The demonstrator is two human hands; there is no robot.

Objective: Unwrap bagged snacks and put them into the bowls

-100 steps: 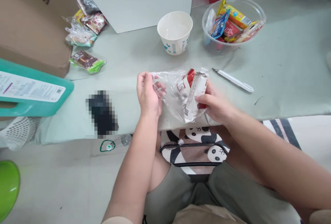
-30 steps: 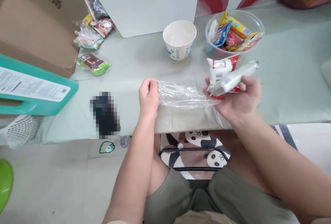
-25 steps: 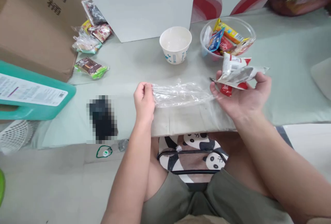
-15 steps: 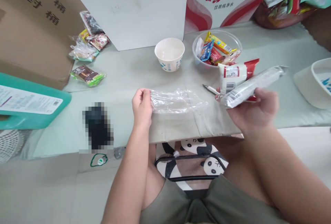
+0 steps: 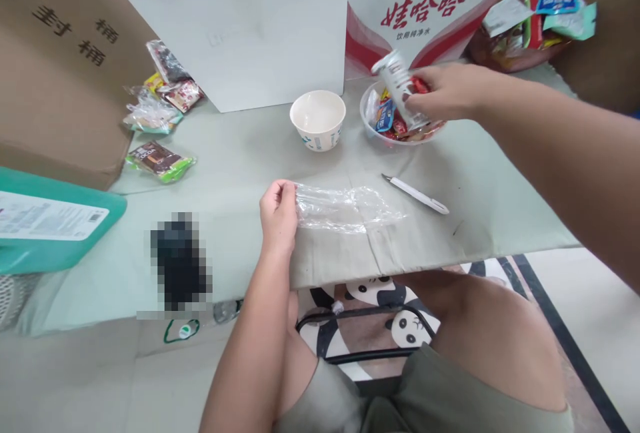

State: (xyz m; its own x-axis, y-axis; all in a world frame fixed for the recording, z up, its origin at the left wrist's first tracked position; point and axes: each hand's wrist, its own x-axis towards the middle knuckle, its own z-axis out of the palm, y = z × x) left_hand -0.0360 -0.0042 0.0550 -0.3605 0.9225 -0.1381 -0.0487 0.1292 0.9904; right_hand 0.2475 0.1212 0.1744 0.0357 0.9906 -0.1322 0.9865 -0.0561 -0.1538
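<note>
My left hand (image 5: 278,216) is closed on one end of a clear plastic bag (image 5: 345,209), which lies crumpled and flat along the front of the table. Over the clear plastic bowl (image 5: 370,127), my right hand (image 5: 445,91) grips a silver snack packet (image 5: 394,78). A red packet end (image 5: 420,85) shows beside its fingers. Inside that bowl are several wrapped snacks, among them a blue packet (image 5: 385,115), partly covered by what I hold. A white cutter-like or pen-like tool (image 5: 419,195) lies between the bag and my right forearm.
A white paper bowl (image 5: 319,134) stands left of the snack bowl. Several packets lie at the left, including a brown-and-green one (image 5: 160,161). A teal jug (image 5: 60,219) and a blurred-out dark object (image 5: 181,263) are nearer. Boxes (image 5: 240,39) line the back; a heaped snack basket (image 5: 530,53) sits right.
My right hand has moved up and away from me with the packets, from the table's front right to over the clear bowl. The white tool is uncovered. My left hand keeps its hold.
</note>
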